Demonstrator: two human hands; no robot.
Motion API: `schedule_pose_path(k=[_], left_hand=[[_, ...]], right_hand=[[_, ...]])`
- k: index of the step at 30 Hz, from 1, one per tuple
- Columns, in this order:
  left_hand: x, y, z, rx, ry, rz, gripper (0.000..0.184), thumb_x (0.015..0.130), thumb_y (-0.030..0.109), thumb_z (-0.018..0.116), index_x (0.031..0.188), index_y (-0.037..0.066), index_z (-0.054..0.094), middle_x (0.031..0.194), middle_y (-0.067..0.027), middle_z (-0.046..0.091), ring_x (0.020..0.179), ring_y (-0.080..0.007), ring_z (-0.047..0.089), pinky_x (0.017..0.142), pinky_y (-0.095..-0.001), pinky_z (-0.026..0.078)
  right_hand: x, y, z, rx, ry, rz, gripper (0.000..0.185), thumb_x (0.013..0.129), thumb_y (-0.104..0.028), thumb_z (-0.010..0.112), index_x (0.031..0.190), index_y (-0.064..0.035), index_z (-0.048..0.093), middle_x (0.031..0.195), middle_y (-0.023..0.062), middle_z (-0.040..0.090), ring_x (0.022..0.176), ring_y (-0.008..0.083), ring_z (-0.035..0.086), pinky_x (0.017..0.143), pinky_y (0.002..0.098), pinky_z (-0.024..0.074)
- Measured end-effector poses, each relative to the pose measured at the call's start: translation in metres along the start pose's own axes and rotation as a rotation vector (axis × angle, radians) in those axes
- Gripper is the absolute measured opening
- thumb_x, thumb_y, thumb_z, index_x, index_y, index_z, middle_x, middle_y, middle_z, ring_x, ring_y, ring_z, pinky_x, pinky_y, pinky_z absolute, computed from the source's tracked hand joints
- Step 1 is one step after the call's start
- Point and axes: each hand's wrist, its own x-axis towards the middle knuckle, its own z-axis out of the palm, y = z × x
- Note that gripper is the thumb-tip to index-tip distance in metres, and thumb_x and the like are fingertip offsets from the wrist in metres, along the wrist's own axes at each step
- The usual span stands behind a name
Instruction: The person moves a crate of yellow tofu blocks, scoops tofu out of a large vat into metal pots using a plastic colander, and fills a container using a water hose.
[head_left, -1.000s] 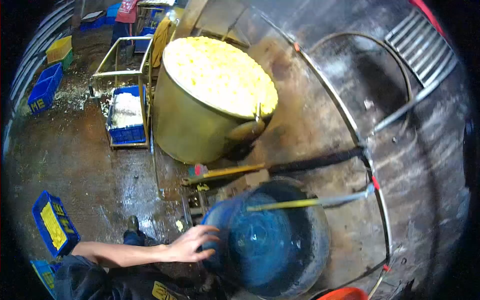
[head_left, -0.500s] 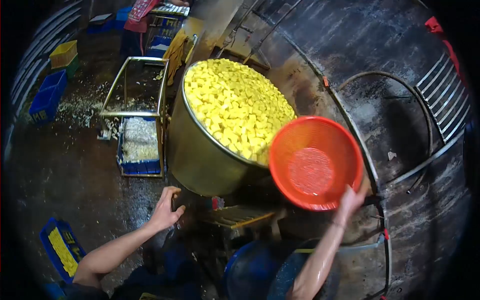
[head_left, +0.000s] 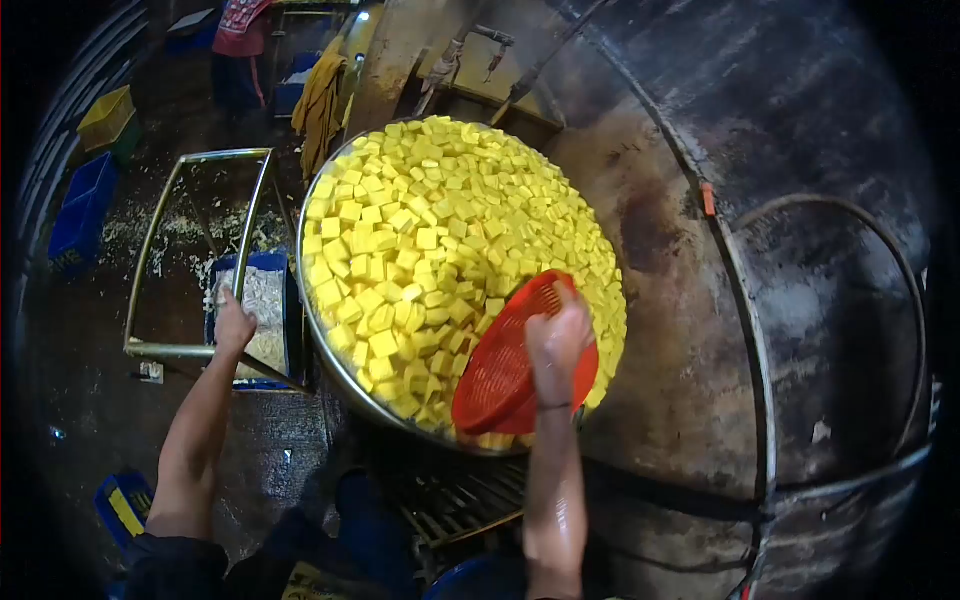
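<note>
A large round metal vat (head_left: 322, 345) is heaped with yellow cubes (head_left: 425, 240). My right hand (head_left: 560, 335) is closed on the rim of a red perforated basket (head_left: 495, 375), which is tilted on its side among the cubes near the vat's front right edge. Some cubes show just beneath the basket's lower edge. On the left, my left hand (head_left: 235, 322) is wrapped round a bar of the metal frame (head_left: 145, 250). Inside that frame stands a blue crate (head_left: 293, 330) holding whitish material (head_left: 263, 300).
Blue (head_left: 82, 205) and yellow (head_left: 106, 118) crates stand at the far left. A small blue crate with yellow pieces (head_left: 126, 510) is at the lower left. Another person (head_left: 240, 50) is at the top left. A slatted stand (head_left: 470, 500) lies below the vat. A hose curves at right.
The red basket has come over the vat and tipped down into the cubes with my right hand. My left hand has moved up and left and taken hold of the metal frame.
</note>
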Motion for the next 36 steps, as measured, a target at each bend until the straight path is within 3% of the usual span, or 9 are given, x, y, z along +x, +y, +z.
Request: schedule_pose_path(k=[2,3,5,10,19,29,31,33,36], left_hand=[[0.008,-0.01,0.005,0.163,-0.167,-0.115,0.058,0.079,0.011,0.061,0.13,0.0,0.035,0.099,-0.0307,0.06,0.087,-0.0463,0.061,0.075,-0.0531,0.05],[0.009,-0.014,0.006,0.183,-0.179,-0.127,0.058,0.079,0.011,0.061,0.13,0.0,0.035,0.099,-0.0307,0.06,0.087,-0.0463,0.061,0.075,-0.0531,0.05],[0.011,-0.019,0.014,0.205,-0.106,-0.092,0.048,0.082,0.011,0.058,0.125,0.003,0.039,0.081,-0.028,0.062,0.077,-0.0473,0.061,0.071,-0.0548,0.049],[0.012,-0.017,0.012,0.241,-0.12,-0.096,0.037,0.08,0.008,0.06,0.113,0.001,0.042,0.081,-0.0286,0.062,0.078,-0.0469,0.061,0.068,-0.0551,0.049],[0.013,-0.01,0.008,0.282,-0.116,-0.07,0.044,0.078,0.006,0.061,0.117,0.001,0.042,0.078,-0.028,0.061,0.077,-0.0468,0.06,0.067,-0.0542,0.047],[0.023,-0.034,0.02,0.388,-0.073,-0.065,0.051,0.078,0.01,0.061,0.124,-0.003,0.042,0.078,-0.0295,0.061,0.078,-0.0481,0.059,0.07,-0.0553,0.047],[0.02,-0.018,0.012,0.364,-0.106,-0.075,0.052,0.079,0.011,0.059,0.126,-0.004,0.042,0.079,-0.0296,0.061,0.079,-0.048,0.06,0.07,-0.0549,0.047],[0.018,-0.01,0.008,0.38,-0.09,-0.07,0.051,0.079,0.011,0.059,0.125,-0.005,0.041,0.081,-0.0299,0.062,0.079,-0.0479,0.06,0.07,-0.0547,0.047],[0.02,-0.023,0.011,0.345,-0.092,-0.059,0.051,0.081,0.013,0.06,0.126,-0.002,0.041,0.084,-0.0297,0.062,0.081,-0.0477,0.061,0.07,-0.0543,0.047]], right_hand=[[0.001,-0.016,0.018,-0.022,-0.023,0.001,0.054,0.069,-0.008,0.057,0.122,-0.0084,0.058,0.134,0.0192,0.045,0.129,0.0365,0.035,0.104,0.0585,0.0218],[0.005,-0.014,0.033,-0.048,-0.03,0.01,0.051,0.069,-0.007,0.057,0.12,-0.0077,0.059,0.136,0.0196,0.044,0.131,0.0364,0.034,0.104,0.059,0.0208],[0.009,-0.026,0.05,-0.105,-0.059,0.109,0.049,0.07,-0.007,0.057,0.119,-0.0066,0.061,0.136,0.0191,0.044,0.131,0.0362,0.034,0.106,0.0597,0.0183],[0.002,-0.024,0.101,-0.113,-0.047,0.127,0.045,0.072,-0.006,0.056,0.116,-0.007,0.062,0.135,0.0185,0.046,0.131,0.0355,0.034,0.107,0.0605,0.0162],[-0.02,0.027,0.164,-0.065,-0.011,0.141,0.04,0.071,-0.002,0.056,0.11,-0.0107,0.063,0.133,0.0166,0.048,0.131,0.0338,0.037,0.108,0.0591,0.0171],[-0.028,0.13,0.176,0.059,0.063,0.244,0.044,0.081,-0.006,0.056,0.125,-0.0073,0.056,0.122,0.0146,0.057,0.118,0.0331,0.048,0.101,0.0533,0.0305],[-0.031,0.156,0.17,-0.003,0.084,0.217,0.05,0.077,-0.007,0.056,0.127,-0.0077,0.056,0.118,0.0139,0.058,0.111,0.0349,0.05,0.098,0.0514,0.033],[-0.036,0.187,0.161,-0.14,-0.062,0.237,0.056,0.071,-0.007,0.057,0.127,-0.0093,0.056,0.115,0.0138,0.059,0.108,0.0358,0.051,0.097,0.0499,0.0342],[-0.029,0.214,0.141,-0.013,0.047,0.245,0.054,0.066,-0.004,0.057,0.119,-0.0105,0.062,0.107,0.0168,0.062,0.098,0.0352,0.055,0.089,0.0435,0.0425]])
